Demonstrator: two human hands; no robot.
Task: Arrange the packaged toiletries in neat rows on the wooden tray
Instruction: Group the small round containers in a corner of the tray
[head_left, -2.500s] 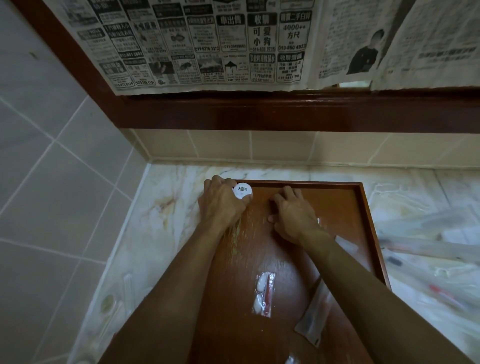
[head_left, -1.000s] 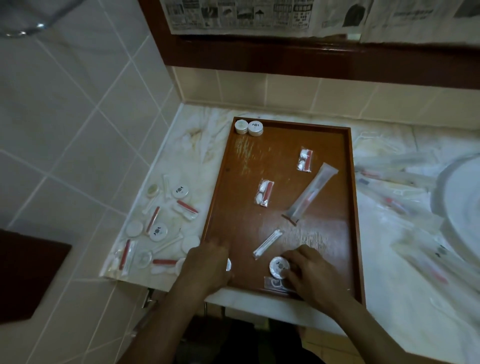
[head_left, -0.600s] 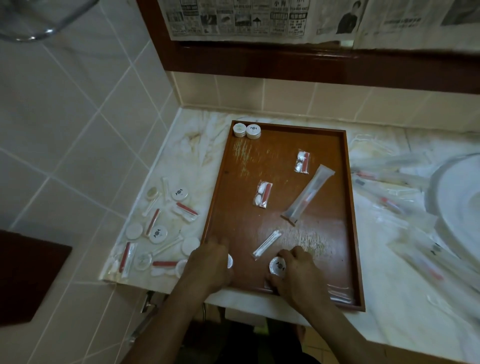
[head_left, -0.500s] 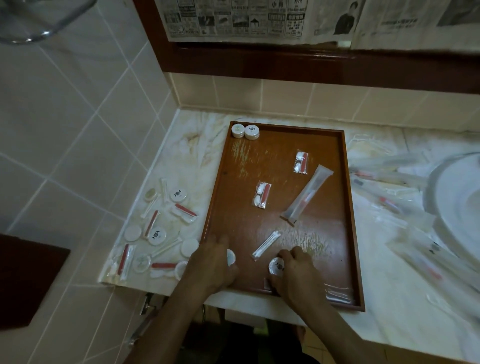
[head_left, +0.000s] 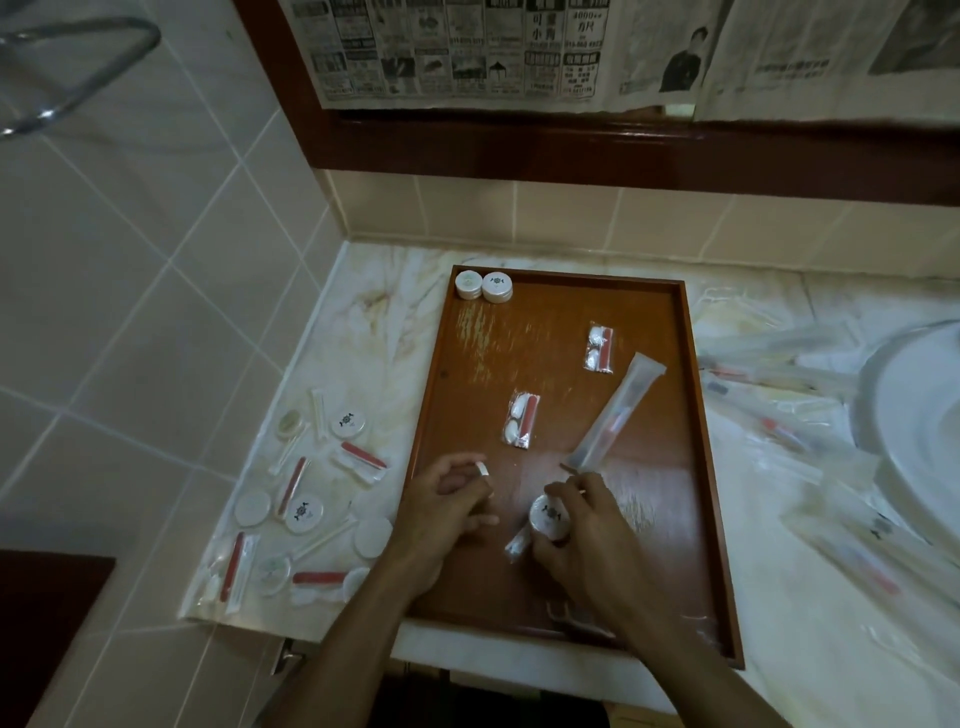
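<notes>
My left hand (head_left: 451, 506) pinches a small round white puck (head_left: 482, 470) on its edge between thumb and fingertips, lifted just above the wooden tray (head_left: 691, 467). My right hand (head_left: 582, 525) curls around another round puck (head_left: 548, 515), and a slim stick packet (head_left: 518, 543) pokes out beneath it; whether I actually hold that packet or it only lies under my fingers, I cannot tell.

Two pucks (head_left: 484, 286) already sit touching in the tray's far left corner, so I judge both of mine belong next to them to lengthen that row. The edge-on pinch is the weak point: the puck could twist out and roll, perhaps over the low rim onto the surface (head_left: 363, 332). Carrying two things in the right hand risks shedding the slim packet on the way.

The reach crosses two red-and-white sachets (head_left: 521, 419) and the long toothbrush sleeve (head_left: 615, 413), which lies at a slant; a trailing wrist could push them further askew. Setting down too hard could nudge the corner pair apart.
</notes>
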